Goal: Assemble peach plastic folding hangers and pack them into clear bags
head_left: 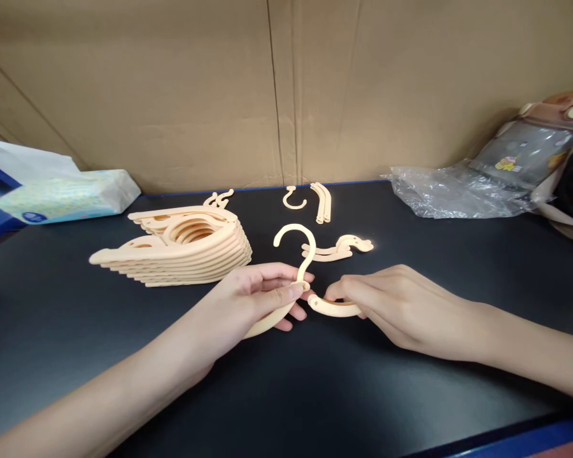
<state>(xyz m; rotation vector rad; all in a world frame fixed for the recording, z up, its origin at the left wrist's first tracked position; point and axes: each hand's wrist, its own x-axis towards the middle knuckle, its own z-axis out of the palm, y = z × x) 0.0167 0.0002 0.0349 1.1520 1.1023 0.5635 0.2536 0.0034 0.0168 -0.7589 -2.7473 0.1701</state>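
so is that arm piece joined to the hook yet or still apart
Still apart, it seems: the arm piece in the right hand ends just beside the hook pinched in the left hand.

Only one view (worn on the head). Looks forward and down onto a dark table (315,394), from close above. Faces a cardboard wall (172,95) at the far edge. Takes in both arms at the bottom corners, with the left hand (248,299) and right hand (401,305) near the middle.
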